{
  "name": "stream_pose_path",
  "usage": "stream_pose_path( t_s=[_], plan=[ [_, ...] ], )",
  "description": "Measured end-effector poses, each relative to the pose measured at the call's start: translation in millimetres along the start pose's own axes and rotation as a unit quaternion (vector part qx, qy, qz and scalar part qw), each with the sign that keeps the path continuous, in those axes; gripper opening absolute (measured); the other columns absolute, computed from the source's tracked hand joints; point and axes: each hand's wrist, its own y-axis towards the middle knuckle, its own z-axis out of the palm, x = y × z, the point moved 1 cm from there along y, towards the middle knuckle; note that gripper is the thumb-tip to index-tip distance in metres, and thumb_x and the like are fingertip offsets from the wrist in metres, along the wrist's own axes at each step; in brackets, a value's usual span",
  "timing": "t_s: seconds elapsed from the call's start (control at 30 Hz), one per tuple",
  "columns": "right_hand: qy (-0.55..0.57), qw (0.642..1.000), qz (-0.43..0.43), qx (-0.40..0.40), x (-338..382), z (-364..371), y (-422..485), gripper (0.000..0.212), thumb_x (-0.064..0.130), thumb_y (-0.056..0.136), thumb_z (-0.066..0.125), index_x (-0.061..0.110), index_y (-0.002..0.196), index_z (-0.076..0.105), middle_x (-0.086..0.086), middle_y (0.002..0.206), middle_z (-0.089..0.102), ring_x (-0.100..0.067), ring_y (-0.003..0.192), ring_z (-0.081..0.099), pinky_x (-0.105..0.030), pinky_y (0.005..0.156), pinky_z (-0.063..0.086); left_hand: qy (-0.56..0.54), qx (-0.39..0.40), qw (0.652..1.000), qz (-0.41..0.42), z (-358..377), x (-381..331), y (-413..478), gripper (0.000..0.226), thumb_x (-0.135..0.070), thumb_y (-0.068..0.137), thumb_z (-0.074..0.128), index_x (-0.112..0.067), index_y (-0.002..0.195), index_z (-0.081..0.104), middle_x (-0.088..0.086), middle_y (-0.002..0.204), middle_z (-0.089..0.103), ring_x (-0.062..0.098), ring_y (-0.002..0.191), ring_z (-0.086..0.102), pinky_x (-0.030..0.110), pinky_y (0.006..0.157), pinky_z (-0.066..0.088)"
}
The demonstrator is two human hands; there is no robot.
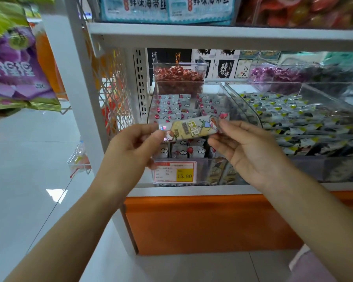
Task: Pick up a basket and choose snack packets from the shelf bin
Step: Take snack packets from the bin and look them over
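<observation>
Yellow packet [194, 128] between both grips [130, 151] [247, 151]

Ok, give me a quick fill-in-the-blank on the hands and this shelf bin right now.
The left hand and right hand each pinch one ___ of the long cartoon-printed snack packet.
The yellow-and-white price tag on the clear plastic bin reads ___.
The small clear box behind it holds ___ wrapped sweets.
Missing: end; 15.80; red.
</observation>
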Motion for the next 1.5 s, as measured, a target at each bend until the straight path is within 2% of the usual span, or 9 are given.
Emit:
stream_pose_path(
  t_s=[0.27,0.5,0.63,0.8,0.93,1.07,1.2,1.3,1.5],
  plan=[
    [0.081,0.988,0.124,0.052,-5.7,-5.8,-4.3,0.014,0.004,0.065,0.062,-0.002,0.069,0.074,-0.016,0.076,0.072,-0.019,0.068,0.072,-0.021,0.051,0.055,-0.338,0.0,0.929,-0.149,0.5,2.0,2.8,0.021,-0.026,0.081,0.058,-0.005,0.082,0.062,0.002,0.061,0.064,0.007,0.054,0.062,0.015,0.051,0.052],
    [0.066,0.991,0.109,0.052,-6.3,-9.1,-4.0,0.022,-0.002,0.064,0.059,-0.008,0.084,0.064,-0.017,0.076,0.072,-0.021,0.07,0.072,-0.021,0.053,0.056,-0.234,-0.065,0.964,-0.107,2.3,3.3,1.3,0.021,-0.014,0.092,0.052,-0.007,0.079,0.066,0.002,0.054,0.065,0.008,0.05,0.061,0.014,0.053,0.051],
    [0.03,0.997,0.069,0.033,-6.8,-10.5,-2.7,0.013,-0.007,0.08,0.054,-0.003,0.091,0.058,-0.015,0.07,0.071,-0.021,0.065,0.071,-0.022,0.053,0.056,-0.239,-0.07,0.963,-0.1,2.5,2.1,0.6,0.016,-0.008,0.091,0.053,-0.006,0.079,0.064,-0.001,0.052,0.063,0.007,0.05,0.062,0.013,0.054,0.051],
    [-0.077,0.996,-0.022,0.049,-4.5,-11.1,-5.9,0.02,0.019,0.082,0.061,0.007,0.098,0.066,-0.014,0.09,0.07,-0.026,0.071,0.071,-0.028,0.057,0.057,-0.132,-0.058,0.989,-0.022,1.5,1.5,-0.1,0.013,-0.005,0.091,0.053,-0.01,0.087,0.064,0.002,0.07,0.068,0.014,0.065,0.068,0.018,0.063,0.054],
    [-0.194,0.974,-0.108,0.054,-5.6,-10.7,-7.0,0.013,0.0,0.083,0.062,0.012,0.086,0.061,-0.009,0.097,0.062,-0.019,0.079,0.069,-0.03,0.066,0.058,-0.147,-0.002,0.988,-0.037,4.1,-1.2,-2.7,0.011,-0.023,0.087,0.057,-0.013,0.09,0.062,0.011,0.095,0.069,0.019,0.086,0.069,0.026,0.071,0.057],
    [-0.203,0.97,-0.108,0.082,-6.8,-9.2,-5.2,0.019,-0.009,0.082,0.06,0.01,0.08,0.055,-0.01,0.101,0.065,-0.022,0.088,0.07,-0.033,0.072,0.058,-0.097,-0.001,0.995,-0.007,3.6,-3.4,-4.8,0.016,-0.024,0.082,0.061,-0.012,0.092,0.057,0.007,0.088,0.072,0.017,0.084,0.07,0.026,0.072,0.058],
    [-0.223,0.964,-0.125,0.08,-8.6,-10.1,-3.6,0.013,0.005,0.084,0.063,0.012,0.094,0.066,-0.014,0.096,0.068,-0.02,0.087,0.07,-0.027,0.067,0.057,-0.07,0.022,0.997,0.004,4.0,-5.1,-6.4,0.036,-0.031,0.075,0.06,-0.026,0.11,0.06,0.009,0.094,0.069,0.012,0.088,0.069,0.02,0.075,0.056],
    [-0.246,0.956,-0.148,0.059,-7.5,-10.2,-3.3,0.007,0.012,0.083,0.065,0.016,0.083,0.072,-0.011,0.087,0.07,-0.023,0.083,0.069,-0.029,0.064,0.058,-0.022,0.041,0.999,0.022,4.4,-8.1,-8.7,0.034,-0.037,0.073,0.06,-0.033,0.107,0.063,0.007,0.097,0.068,0.006,0.089,0.066,0.018,0.076,0.055],
    [-0.329,0.917,-0.22,0.038,-8.1,-9.2,-4.2,0.017,0.014,0.087,0.063,0.009,0.071,0.067,-0.005,0.067,0.067,-0.011,0.061,0.066,-0.02,0.051,0.053,0.031,0.049,0.998,0.04,10.2,-6.3,-9.5,0.014,-0.028,0.08,0.07,-0.033,0.093,0.067,0.01,0.091,0.065,0.02,0.088,0.064,0.039,0.074,0.057]
  ],
)
